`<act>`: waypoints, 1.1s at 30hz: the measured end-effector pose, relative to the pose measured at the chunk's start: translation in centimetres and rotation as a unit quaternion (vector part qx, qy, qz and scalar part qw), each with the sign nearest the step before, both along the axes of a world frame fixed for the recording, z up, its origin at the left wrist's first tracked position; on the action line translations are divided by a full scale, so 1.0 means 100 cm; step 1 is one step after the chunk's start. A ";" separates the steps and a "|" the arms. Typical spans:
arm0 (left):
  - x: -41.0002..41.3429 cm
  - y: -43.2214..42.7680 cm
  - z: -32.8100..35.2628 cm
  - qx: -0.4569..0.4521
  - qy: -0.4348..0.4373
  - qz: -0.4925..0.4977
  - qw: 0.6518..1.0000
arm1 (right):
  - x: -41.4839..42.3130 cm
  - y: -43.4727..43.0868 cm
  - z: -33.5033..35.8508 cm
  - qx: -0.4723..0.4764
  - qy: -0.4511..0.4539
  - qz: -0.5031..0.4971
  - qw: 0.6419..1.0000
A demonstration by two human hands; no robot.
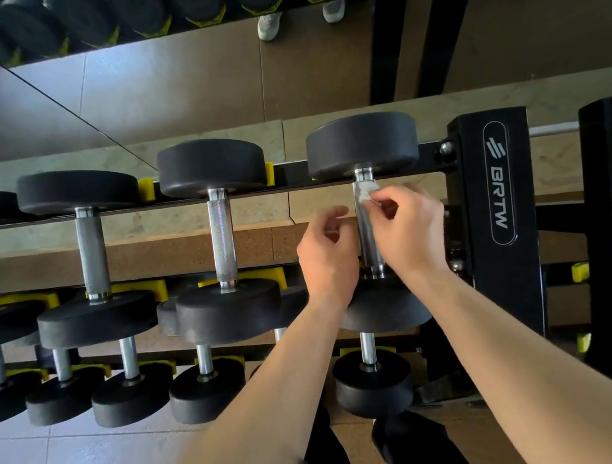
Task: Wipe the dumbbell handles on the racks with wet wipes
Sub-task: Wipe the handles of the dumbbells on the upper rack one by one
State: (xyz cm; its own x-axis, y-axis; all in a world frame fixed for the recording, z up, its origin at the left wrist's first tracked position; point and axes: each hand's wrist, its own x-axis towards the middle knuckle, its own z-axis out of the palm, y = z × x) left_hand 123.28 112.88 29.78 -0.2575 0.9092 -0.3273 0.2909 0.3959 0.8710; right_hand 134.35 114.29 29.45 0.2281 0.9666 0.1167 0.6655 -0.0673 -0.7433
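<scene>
Forearms (535, 350) reach to the dumbbell handle (369, 241) just left of the end post (495, 185). Right hand (410, 228) pinches a wet wipe (366, 189) on its far end; left hand (328, 254) curls alongside, hold unclear. Next, likely: wrap it and stroke nearer.

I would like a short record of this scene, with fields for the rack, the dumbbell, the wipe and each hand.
rack: black metal frame, yellow cradles, marked BRTW
dumbbell: rightmost on top row, black round heads, knurled steel handle
wipe: small white wet wipe, on the handle's far end
right hand: pinches the wipe against the handle
left hand: fingers curled, just left of the handle; contents unclear
</scene>
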 end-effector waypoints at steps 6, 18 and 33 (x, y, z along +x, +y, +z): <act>-0.009 0.003 0.005 0.057 -0.029 -0.048 0.997 | -0.001 -0.005 0.011 -0.060 0.096 0.040 0.993; 0.012 0.042 0.007 0.011 0.028 0.057 0.998 | 0.011 -0.009 0.006 -0.146 0.143 -0.062 0.977; 0.008 0.040 0.004 0.034 0.109 -0.039 0.993 | 0.010 -0.017 -0.003 -0.145 0.162 -0.065 0.974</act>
State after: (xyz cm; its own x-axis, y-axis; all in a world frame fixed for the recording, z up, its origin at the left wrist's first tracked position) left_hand 124.04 116.85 30.23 -0.2432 0.9472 -0.2088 0.5033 0.3073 0.8076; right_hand 135.38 112.61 29.13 0.3310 0.9083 -0.2558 0.3707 -0.3745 -0.8499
